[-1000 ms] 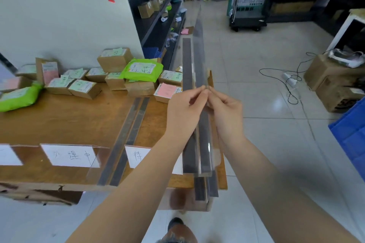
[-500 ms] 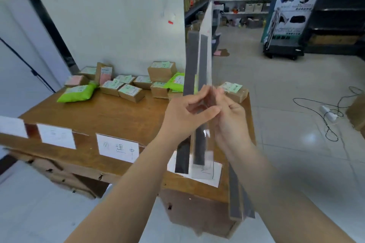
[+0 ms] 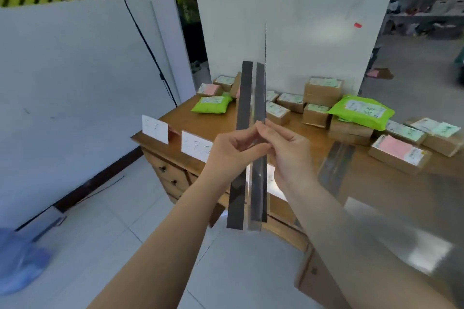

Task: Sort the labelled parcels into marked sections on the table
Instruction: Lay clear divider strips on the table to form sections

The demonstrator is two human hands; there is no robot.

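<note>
Both my hands are up in front of me, pinching the same thing: a long clear divider panel with two dark strips (image 3: 243, 113) along it, held upright in the air. My left hand (image 3: 232, 152) pinches it from the left side, thumb and fingers curled onto the near strip; my right hand (image 3: 288, 150) pinches from the right, fingertips meeting the left ones at about mid-length of the panel. Both grips are clamped on the panel, not on any parcel.

Long axis runs near vertical, top end tilted slightly away, bottom end hanging below my wrists in front of the table (image 3: 180, 118) edge. The panel is off the table, not touching it.

The parcels (image 3: 321, 93) sit in a cluster at the back of the tabletop, beyond and right of my grip: brown boxes with green or pink labels, plus two green bags (image 3: 211, 105). All unsorted, I judge. White section cards (image 3: 155, 128) stand along the front edge to the left. Another clear divider (image 3: 336, 160) lies flat across the top on the right.

Next call: the panel has to tip down so its long axis runs front to back across the table. The table lies ahead and right, so my right hand is nearer.
</note>
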